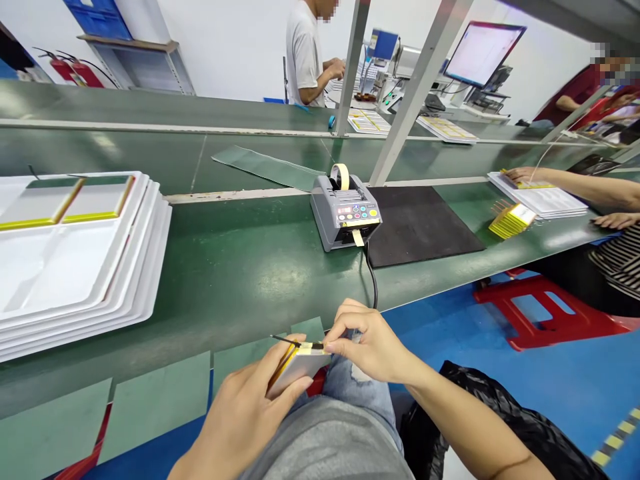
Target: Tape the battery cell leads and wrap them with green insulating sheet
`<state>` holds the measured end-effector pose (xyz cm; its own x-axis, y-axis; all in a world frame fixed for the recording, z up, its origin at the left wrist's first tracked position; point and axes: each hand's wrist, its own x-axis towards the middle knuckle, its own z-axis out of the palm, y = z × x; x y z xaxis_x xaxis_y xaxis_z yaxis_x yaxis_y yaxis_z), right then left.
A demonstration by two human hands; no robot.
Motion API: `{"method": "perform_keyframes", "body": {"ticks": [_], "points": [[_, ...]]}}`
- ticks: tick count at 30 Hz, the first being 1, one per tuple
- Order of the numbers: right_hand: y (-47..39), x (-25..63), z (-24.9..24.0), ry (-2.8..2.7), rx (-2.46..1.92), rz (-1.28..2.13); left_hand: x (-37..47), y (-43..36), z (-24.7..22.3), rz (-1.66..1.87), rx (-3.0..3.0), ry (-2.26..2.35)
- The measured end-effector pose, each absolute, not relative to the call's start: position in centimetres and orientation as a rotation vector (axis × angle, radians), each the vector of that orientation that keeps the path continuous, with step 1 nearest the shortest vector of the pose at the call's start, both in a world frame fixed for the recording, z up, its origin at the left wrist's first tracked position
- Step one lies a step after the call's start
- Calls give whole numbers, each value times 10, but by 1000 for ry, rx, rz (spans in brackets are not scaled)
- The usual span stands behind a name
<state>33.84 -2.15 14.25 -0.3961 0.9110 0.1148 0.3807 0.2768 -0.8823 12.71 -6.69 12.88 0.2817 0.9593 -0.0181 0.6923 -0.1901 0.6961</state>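
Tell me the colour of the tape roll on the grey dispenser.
The tape roll is pale yellow, best seen in the head view.

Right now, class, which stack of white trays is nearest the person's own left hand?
The thick stack at the far left of the picture. It alone lies on the near bench left of the tape dispenser.

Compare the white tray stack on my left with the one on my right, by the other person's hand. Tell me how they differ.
The left stack is taller; the right stack is low.
The left stack runs out of the picture at its left side; the right stack is wholly inside the frame, partly covered by a person's hand.
No hand touches the left stack, in what shows.
Both are white and lie on the green bench.
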Motion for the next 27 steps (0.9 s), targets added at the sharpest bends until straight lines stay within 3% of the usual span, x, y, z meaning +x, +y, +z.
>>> {"method": "perform_keyframes", "body": {"ticks": [6,15,23,27], "points": [[-20,345,148,-1918,-1131,1222,121,-67,129,545,2091,1442],[-22,345,152,-2022,-1022,1120,118,-71,127,694,2365,1365],[-17,349,138,-1798,-1005,1669,112,-74,123,733,2583,1072],[-24,342,131,-1694,-1000,1478,117,-77,118,871,2435,1247]]}}
